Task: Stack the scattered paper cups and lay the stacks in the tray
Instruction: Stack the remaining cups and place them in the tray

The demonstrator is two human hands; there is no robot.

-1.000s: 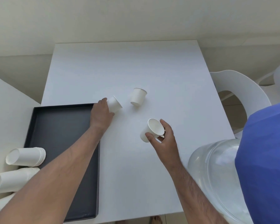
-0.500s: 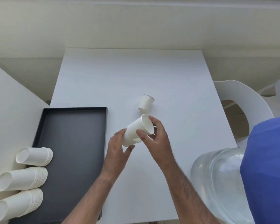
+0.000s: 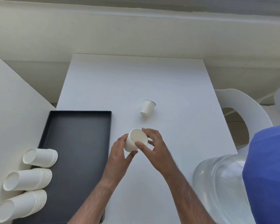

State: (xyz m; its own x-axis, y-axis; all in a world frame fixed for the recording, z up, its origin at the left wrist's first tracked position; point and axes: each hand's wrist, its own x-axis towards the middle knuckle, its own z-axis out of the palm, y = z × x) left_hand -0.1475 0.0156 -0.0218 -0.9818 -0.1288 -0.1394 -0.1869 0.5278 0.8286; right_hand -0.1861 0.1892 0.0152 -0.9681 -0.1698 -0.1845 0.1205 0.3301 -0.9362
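Note:
Both hands hold a small stack of white paper cups (image 3: 132,143) above the white table (image 3: 136,81), its mouth facing up at me. My left hand (image 3: 119,152) grips the stack's side and base. My right hand (image 3: 153,146) pinches its rim from the right. One single white cup (image 3: 147,108) lies on the table beyond my hands. A black tray (image 3: 81,131) sits at the table's left. Three stacks of cups lie on their sides along the tray's left edge: a far stack (image 3: 40,157), a middle stack (image 3: 28,179) and a near stack (image 3: 21,206).
A large clear plastic water bottle (image 3: 220,183) stands at the table's near right corner. A white chair (image 3: 242,117) is to the right of the table. A blue sleeve (image 3: 268,175) fills the right edge. A white surface (image 3: 9,110) adjoins on the left.
My left hand brought its cup from beside the tray to my right hand's cup. The two cups slid fully together, and the stack turned mouth-up between both hands.

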